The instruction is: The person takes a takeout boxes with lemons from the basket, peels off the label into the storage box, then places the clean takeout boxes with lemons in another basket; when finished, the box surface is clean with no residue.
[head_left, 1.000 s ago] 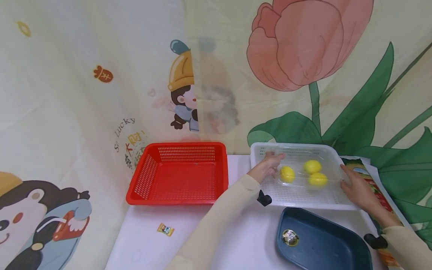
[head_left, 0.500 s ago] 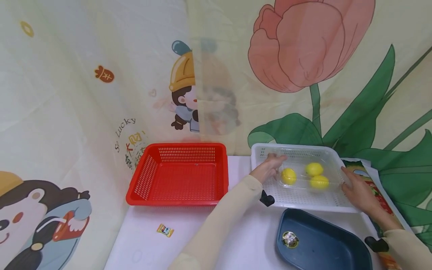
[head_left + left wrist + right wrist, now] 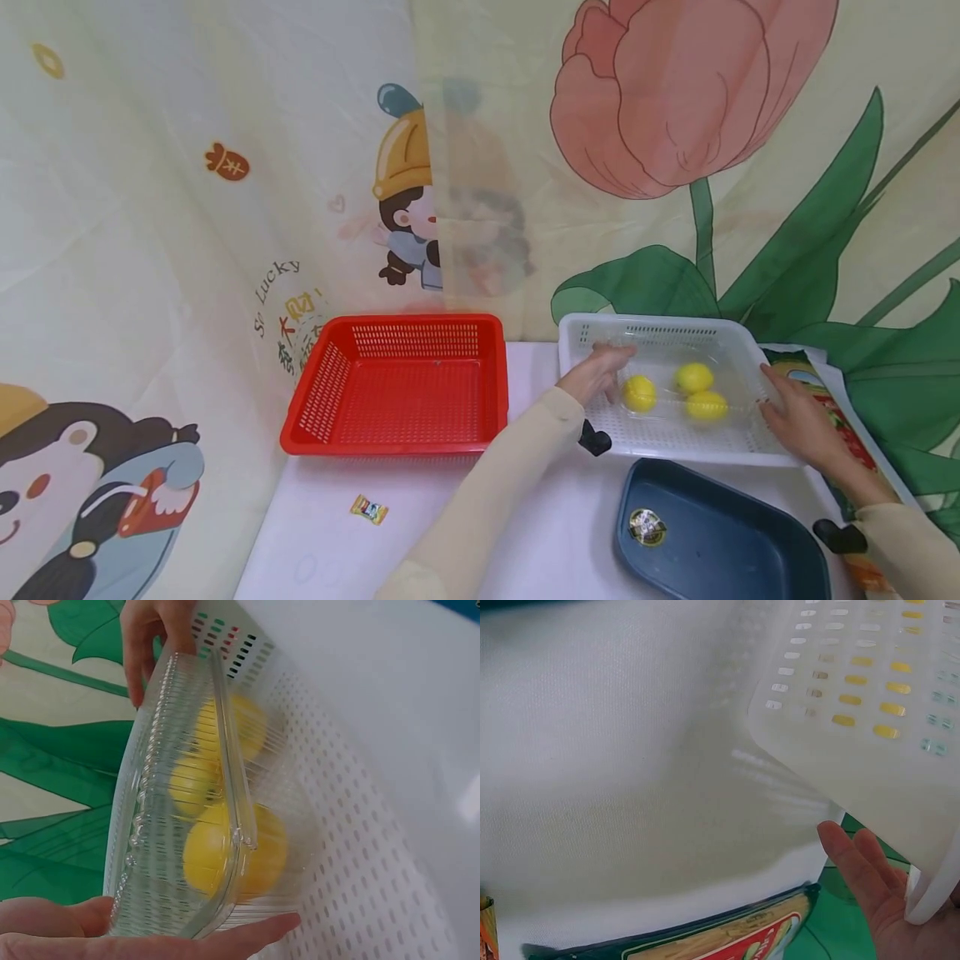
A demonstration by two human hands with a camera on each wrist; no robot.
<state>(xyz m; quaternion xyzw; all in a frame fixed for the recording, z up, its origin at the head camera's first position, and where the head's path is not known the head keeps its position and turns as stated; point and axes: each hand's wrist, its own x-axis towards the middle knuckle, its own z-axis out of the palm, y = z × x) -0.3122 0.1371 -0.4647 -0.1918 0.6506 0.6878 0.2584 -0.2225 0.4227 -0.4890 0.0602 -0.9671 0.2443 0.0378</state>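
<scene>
A clear plastic box (image 3: 236,817) with three yellow lemons (image 3: 706,407) showing through it lies in the white perforated basket (image 3: 690,448) at the right of the head view. My left hand (image 3: 600,372) holds the box's left end, thumb on one side and fingers on the other in the left wrist view. At the basket's right end, my right hand (image 3: 802,421) grips the rim. The right wrist view has its fingers (image 3: 855,866) along the outside of the basket wall, with the rim curving over the hand.
To the left stands a red perforated basket (image 3: 393,450). A dark blue tray (image 3: 720,517) with a round sticker sits in front of the white basket. A small wrapped candy (image 3: 369,509) lies on the white table. Colourful food packaging (image 3: 727,937) lies at the right.
</scene>
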